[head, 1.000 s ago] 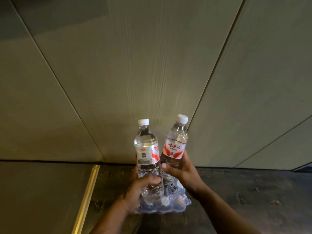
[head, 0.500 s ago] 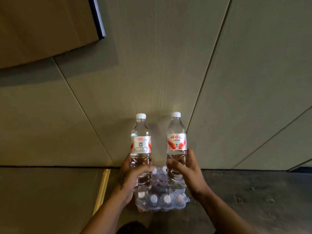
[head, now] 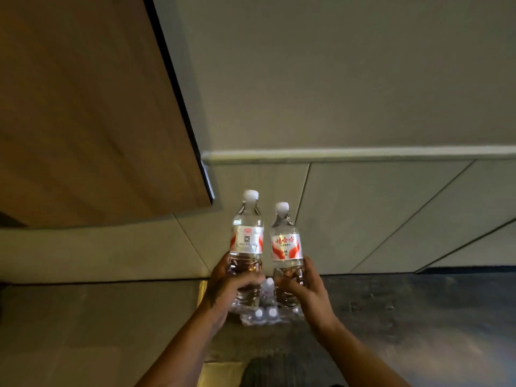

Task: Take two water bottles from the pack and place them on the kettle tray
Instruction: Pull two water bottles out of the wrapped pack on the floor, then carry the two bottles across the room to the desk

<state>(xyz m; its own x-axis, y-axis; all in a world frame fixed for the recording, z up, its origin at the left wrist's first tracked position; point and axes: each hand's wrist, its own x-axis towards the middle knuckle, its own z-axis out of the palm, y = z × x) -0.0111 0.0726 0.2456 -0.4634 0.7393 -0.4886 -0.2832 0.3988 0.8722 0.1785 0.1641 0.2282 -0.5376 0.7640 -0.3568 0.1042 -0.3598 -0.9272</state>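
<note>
Bottles: you are holding two clear water bottles upright, one in each hand, side by side and just apart, both raised above the pack.
Left bottle (head: 246, 248): it is showing a white cap and a silver label with red marks and a small square code, and it is standing slightly higher than the other.
Right bottle (head: 287, 254): it is showing a white cap and a white label with red characters and red swooshes, and it is leaning a touch to the left at the top.
Left hand (head: 227, 289): your fingers (head: 250, 278) are wrapping across the ribbed lower half of the left bottle and are clamping on it.
Right hand (head: 308, 290): your fingers (head: 284, 284) are curling around the lower half of the right bottle and are gripping it firmly.
Pack (head: 262, 314): the shrink-wrapped pack is lying on the floor directly below your hands, close to the wall, with a few white caps showing through the plastic between your wrists.
Floor (head: 405, 317): dark mottled ground is lying under the pack, with a gold strip (head: 201, 291) running along its left edge.
Wall (head: 363, 219): pale panels are rising behind the bottles, under a horizontal ledge.
Wood panel (head: 83, 107): a brown board with a dark edge is filling the upper left.
</note>
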